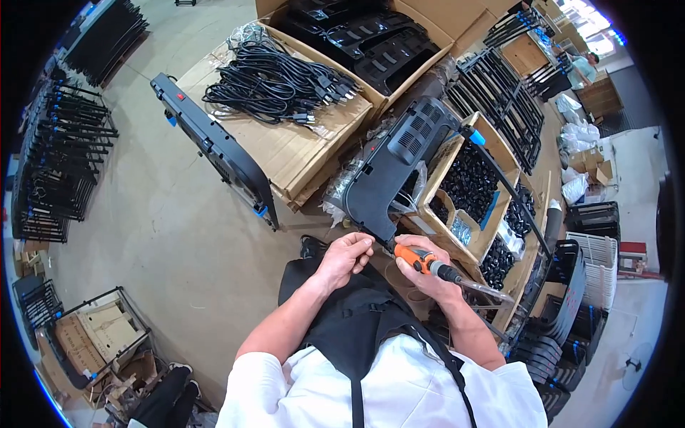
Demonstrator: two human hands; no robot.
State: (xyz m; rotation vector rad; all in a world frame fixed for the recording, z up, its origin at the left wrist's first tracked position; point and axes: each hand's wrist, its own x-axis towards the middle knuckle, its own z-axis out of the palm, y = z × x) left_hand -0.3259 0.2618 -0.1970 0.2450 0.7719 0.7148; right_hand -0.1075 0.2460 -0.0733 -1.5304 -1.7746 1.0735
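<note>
Right hand [432, 282]: is gripping an orange power driver [408, 255]. Left hand [344, 260]: is curling, contents indiscernible. Black housing [382, 175]: is extending forward from between both hands. Right: wooden box [457, 248], is holding black parts [467, 178]. Left: cardboard [307, 153], is bearing cables [267, 78]; grey floor [193, 235].

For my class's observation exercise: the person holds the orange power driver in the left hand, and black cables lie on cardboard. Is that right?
Not quite: the head view shows the orange power driver in the right hand, not the left hand. The black cables do lie on cardboard.
</note>
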